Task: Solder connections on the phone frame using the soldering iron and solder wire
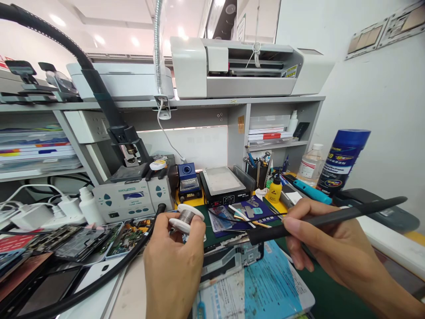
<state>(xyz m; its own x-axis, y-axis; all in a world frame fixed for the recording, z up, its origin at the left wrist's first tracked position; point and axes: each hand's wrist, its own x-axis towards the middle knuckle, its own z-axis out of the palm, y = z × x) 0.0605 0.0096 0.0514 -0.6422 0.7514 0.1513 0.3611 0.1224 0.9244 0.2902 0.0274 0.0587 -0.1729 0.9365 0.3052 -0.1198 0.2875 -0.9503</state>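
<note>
My left hand [175, 261] is closed around a small white spool of solder wire [186, 217], held up between thumb and fingers. In my right hand [332, 243] is a long black pen-shaped tool [318, 219], pinched near its middle. Its wider blunt end points left and its tapered end points up to the right; its exact kind cannot be told. Below and between the hands, an opened phone housing [229, 261] lies on a blue and white printed pad [265, 288]. My left hand covers part of both the housing and the pad.
Behind the hands stand a hot-air station [133, 199], a small blue soldering station [189, 181] and a heating plate [226, 184]. Phone parts [76, 243] are piled left, beside a thick black hose [109, 266]. A yellow bottle [275, 189] and blue spray can [343, 161] stand right.
</note>
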